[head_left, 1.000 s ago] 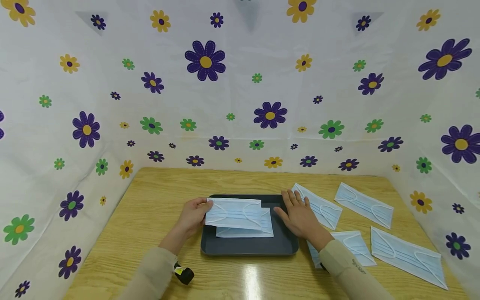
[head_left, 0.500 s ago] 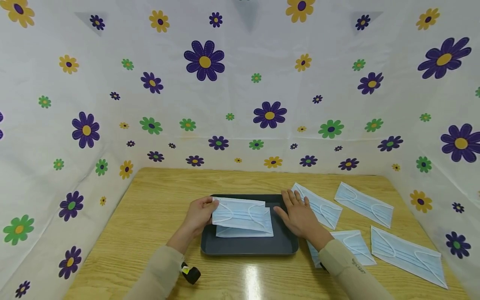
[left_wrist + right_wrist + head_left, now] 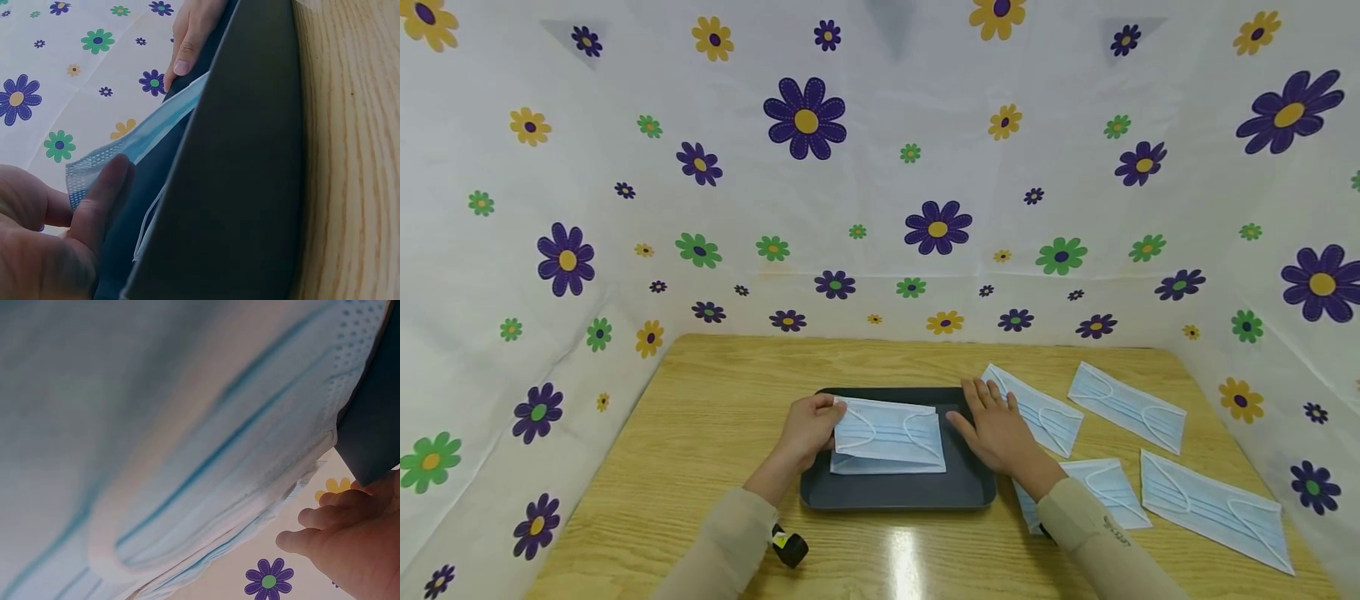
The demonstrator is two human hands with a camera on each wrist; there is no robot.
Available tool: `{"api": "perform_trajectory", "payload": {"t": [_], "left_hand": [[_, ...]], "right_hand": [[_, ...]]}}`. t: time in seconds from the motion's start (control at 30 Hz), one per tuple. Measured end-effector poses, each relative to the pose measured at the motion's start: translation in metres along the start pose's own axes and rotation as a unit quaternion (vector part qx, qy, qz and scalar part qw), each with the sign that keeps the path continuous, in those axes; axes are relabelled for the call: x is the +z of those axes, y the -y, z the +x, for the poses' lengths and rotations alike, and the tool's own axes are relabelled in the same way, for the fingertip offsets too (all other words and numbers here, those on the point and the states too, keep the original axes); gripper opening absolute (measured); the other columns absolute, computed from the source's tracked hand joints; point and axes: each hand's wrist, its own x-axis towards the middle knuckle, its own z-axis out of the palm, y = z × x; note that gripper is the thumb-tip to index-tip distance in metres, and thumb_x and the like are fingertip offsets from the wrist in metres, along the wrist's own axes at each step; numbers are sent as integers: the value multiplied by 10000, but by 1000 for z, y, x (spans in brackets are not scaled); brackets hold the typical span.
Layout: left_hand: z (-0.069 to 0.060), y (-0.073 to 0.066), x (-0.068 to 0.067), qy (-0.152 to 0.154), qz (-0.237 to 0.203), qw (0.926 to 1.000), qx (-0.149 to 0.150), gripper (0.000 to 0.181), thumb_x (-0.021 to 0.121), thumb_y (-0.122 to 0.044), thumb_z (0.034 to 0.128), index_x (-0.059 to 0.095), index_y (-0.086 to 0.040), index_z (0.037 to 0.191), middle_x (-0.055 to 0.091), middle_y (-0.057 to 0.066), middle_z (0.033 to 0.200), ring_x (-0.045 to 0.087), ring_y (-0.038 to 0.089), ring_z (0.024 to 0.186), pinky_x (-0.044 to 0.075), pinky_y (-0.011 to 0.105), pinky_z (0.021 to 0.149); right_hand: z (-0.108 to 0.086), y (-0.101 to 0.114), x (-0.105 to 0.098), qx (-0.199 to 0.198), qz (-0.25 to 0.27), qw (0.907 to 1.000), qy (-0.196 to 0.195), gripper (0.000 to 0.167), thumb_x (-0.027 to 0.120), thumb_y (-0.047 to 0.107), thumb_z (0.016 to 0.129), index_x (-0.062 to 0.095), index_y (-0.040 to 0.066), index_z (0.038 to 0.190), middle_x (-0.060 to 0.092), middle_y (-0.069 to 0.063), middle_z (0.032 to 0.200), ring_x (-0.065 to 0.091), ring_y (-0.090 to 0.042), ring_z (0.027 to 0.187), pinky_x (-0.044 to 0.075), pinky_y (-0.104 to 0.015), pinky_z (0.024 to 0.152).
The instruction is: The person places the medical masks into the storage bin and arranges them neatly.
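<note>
My left hand (image 3: 808, 429) pinches the left end of a pale blue disposable face mask (image 3: 886, 427), thumb on top. That mask hangs over the dark grey tray (image 3: 898, 493), overlapping a second face mask (image 3: 891, 468) lying inside. In the left wrist view, the held mask (image 3: 128, 150) slants up from the thumb and fingers of the left hand (image 3: 59, 234), above the tray wall (image 3: 244, 156). My right hand (image 3: 996, 429) rests at the tray's right rim, fingers straight, holding nothing. In the right wrist view, the right hand's fingers (image 3: 319, 540) are beside the tray's corner.
Several more face masks lie on the wooden table to the right, including an upper one (image 3: 1129, 408) and a lower right one (image 3: 1217, 510). One mask (image 3: 1105, 492) is partly under the right forearm. A flower-print sheet (image 3: 865, 167) walls the table at the back and sides.
My left hand has moved right with the held mask, which now covers more of the mask in the tray. The right hand stays at the tray's right rim.
</note>
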Motion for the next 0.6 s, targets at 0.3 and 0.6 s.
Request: {"api": "perform_trajectory", "payload": {"t": [0.3,0.6], "left_hand": [[-2,0,0,94,271,9996,85,222,595,-95,1066,698,71,1172,769,86,904,682,99,683,588,246,569],[-5,-2,0,138,513,9984,167,265,592,-117,1075,683,85,1221,769,219,1058,698,122,746,622,305,611]], "right_hand": [[0,0,0,-44,30,10000,-12,767,387,514,1130,222,-8,1667,260,-297,1702,215,-543,1573,179,-766,1221],[-1,-1,0,-15,72,10000,0,775,379,526,1129,216,-5,1669,253,-294,1705,202,-536,1578,170,-761,1226]]}}
